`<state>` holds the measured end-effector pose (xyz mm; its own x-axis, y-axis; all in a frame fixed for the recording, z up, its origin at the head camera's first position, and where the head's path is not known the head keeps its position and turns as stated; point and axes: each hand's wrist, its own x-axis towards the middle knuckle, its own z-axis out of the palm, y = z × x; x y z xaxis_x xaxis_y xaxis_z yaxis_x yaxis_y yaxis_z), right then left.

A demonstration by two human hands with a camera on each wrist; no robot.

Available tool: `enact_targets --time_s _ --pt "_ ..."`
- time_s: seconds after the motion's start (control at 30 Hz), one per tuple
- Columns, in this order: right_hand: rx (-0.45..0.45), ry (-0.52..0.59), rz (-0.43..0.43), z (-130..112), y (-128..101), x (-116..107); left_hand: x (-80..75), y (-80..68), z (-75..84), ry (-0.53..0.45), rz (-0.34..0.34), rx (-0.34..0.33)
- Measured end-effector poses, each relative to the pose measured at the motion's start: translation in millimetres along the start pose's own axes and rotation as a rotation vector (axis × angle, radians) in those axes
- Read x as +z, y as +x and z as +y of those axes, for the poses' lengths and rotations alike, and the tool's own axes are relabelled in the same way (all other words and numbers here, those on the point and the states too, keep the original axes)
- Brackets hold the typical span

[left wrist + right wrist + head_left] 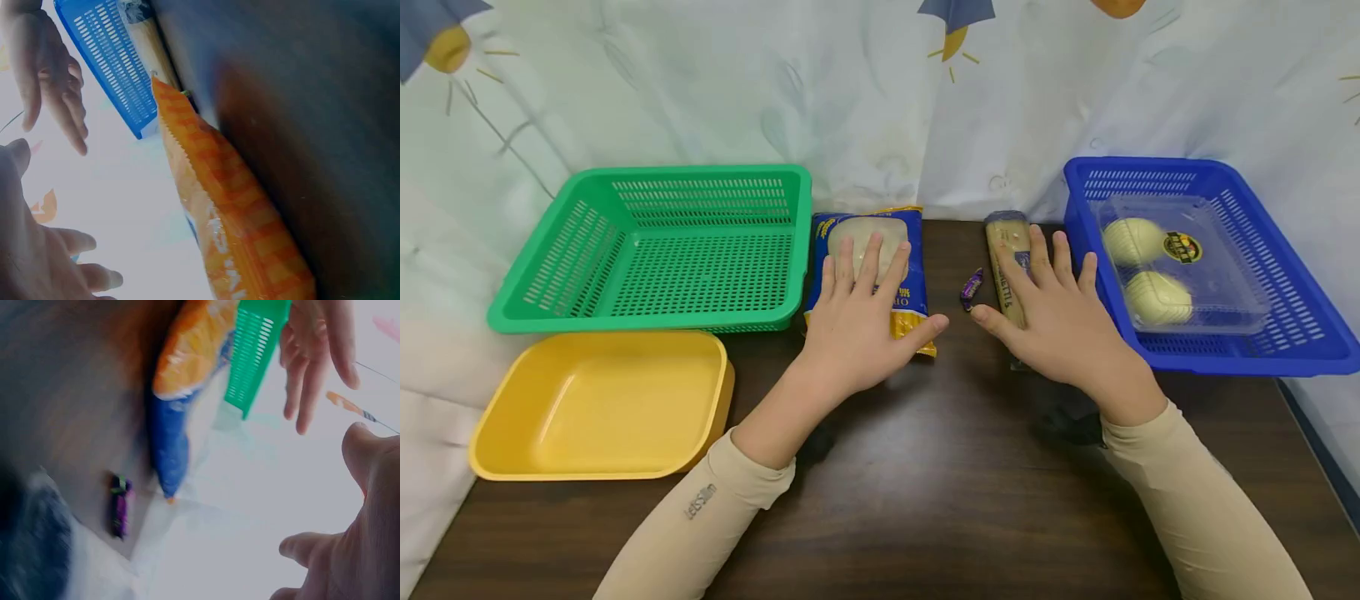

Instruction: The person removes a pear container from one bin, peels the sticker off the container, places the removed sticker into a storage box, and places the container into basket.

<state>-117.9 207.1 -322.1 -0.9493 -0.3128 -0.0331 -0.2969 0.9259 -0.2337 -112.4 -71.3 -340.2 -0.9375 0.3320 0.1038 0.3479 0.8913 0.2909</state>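
Note:
My left hand (857, 329) is spread with straight fingers over a blue and yellow plastic bag (917, 275) that has a clear window. Palm down, my right hand (1063, 329) hovers with fingers apart over a slim pack of spaghetti (1006, 225). Both wrist views show the hands raised above these packs, holding nothing. Between the two packs lies a small purple wrapped candy (972, 288), close to the right thumb; it also shows in the right wrist view as a purple wrapper (120, 509). The left hand hides part of the bag.
At the left stand a green basket (651, 323) and, in front of it, a yellow tub (720, 417). A blue basket (1240, 364) at the right holds a clear plastic box (1225, 275) with two pale round items. A patterned curtain (865, 100) hangs behind the dark table (925, 500).

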Motion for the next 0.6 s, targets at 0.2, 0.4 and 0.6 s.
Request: enact_targets --time_s 0.2,0.4,0.6 --pt "0.032 0.246 0.230 17.2 -13.8 -29.2 1.4 4.2 15.4 -0.065 0.033 0.098" --pt "0.154 0.463 0.609 64.1 -34.3 -47.5 17.9 12.5 49.6 -0.159 0.149 0.290" --pt "0.407 0.643 0.709 125.5 -48.1 -60.5 37.7 27.1 91.0 -0.241 0.227 0.420"
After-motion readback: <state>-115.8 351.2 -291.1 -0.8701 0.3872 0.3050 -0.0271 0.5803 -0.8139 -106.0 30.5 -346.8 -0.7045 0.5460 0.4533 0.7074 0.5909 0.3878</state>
